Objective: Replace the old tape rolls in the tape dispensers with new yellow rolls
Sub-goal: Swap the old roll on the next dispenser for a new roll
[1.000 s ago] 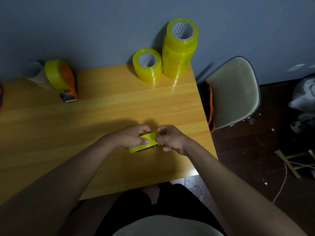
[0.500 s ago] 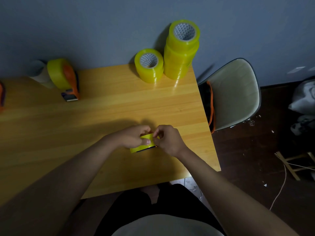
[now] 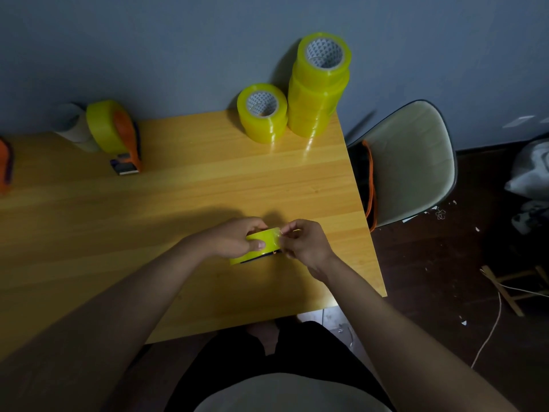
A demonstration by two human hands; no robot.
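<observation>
A yellow tape roll (image 3: 267, 239) sits in a dark dispenser near the table's right front, mostly hidden by my hands. My left hand (image 3: 234, 237) grips the roll, thumb on its outer face. My right hand (image 3: 306, 242) pinches the clear tape end at the roll's right side. An orange dispenser (image 3: 126, 144) loaded with a yellow roll lies at the back left. A single yellow roll (image 3: 263, 113) and a stack of yellow rolls (image 3: 319, 84) stand at the back by the wall.
A whitish old roll (image 3: 72, 126) lies behind the orange dispenser. Another orange object (image 3: 6, 165) pokes in at the left edge. A pale chair (image 3: 413, 162) stands right of the wooden table (image 3: 193, 197). Debris and wooden sticks litter the dark floor.
My right hand's fingers have shifted on the roll's right side and now pinch the loose tape end, lifting it slightly. The left hand keeps its hold.
</observation>
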